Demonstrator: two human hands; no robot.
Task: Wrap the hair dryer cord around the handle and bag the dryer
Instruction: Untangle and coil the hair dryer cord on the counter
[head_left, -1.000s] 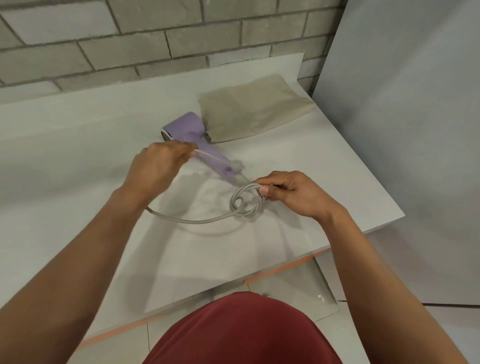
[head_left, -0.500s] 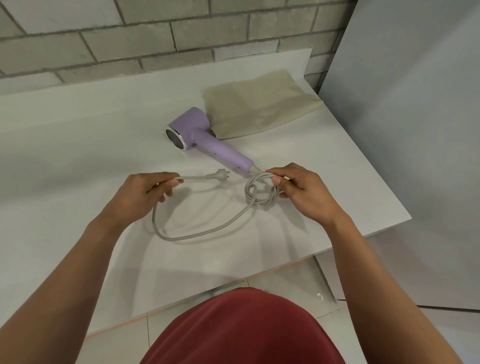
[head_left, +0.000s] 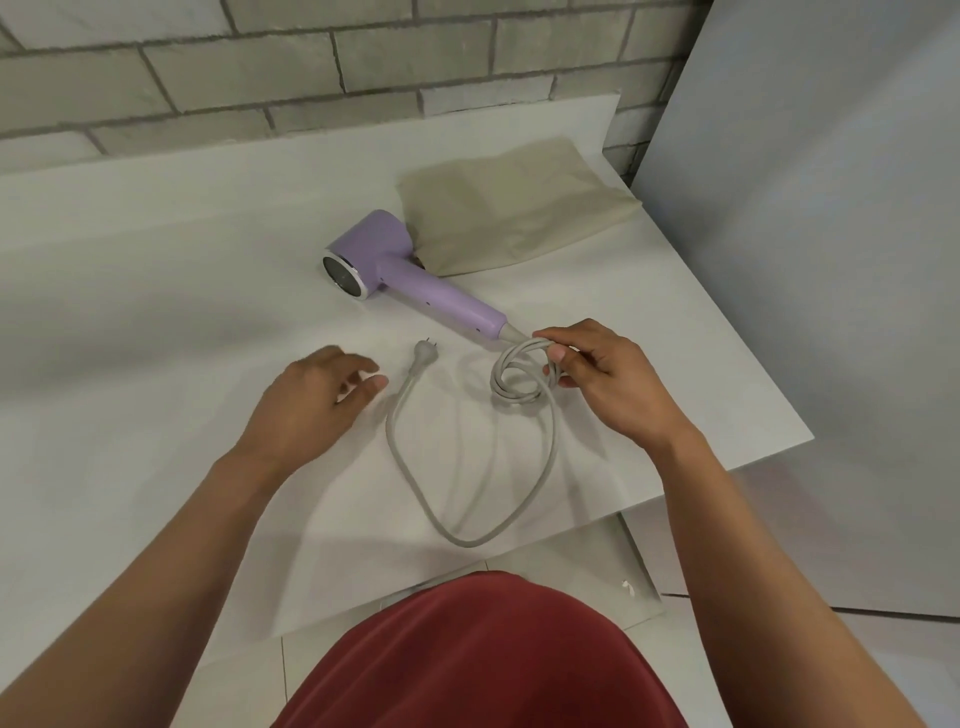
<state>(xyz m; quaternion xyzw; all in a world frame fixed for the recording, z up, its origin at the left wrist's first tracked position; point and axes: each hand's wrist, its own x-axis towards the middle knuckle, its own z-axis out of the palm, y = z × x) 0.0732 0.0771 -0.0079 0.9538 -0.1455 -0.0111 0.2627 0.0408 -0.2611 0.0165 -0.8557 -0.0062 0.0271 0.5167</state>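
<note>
From the head view, we judge the task barely begun. The lilac plastic hair dryer (head_left: 387, 260) lies on its side on the white counter (head_left: 156, 322) with its handle (head_left: 457, 304) bare. The flat beige cloth bag (head_left: 514, 208) just behind the dryer seems empty, though we cannot see inside.

At the handle's end the right hand (head_left: 608, 384) has its fingers (head_left: 558, 356) pinching a small coil (head_left: 519, 382) of the grey rubber cord (head_left: 410, 467). The rest trails in a loose loop in front of the dryer. Wrapping and bagging both remain.

Half a second ago the left hand (head_left: 306, 410) held the cord behind the plug (head_left: 422, 358). Now its fingers are relaxed and hold nothing, and the plug rests on the counter.
</note>
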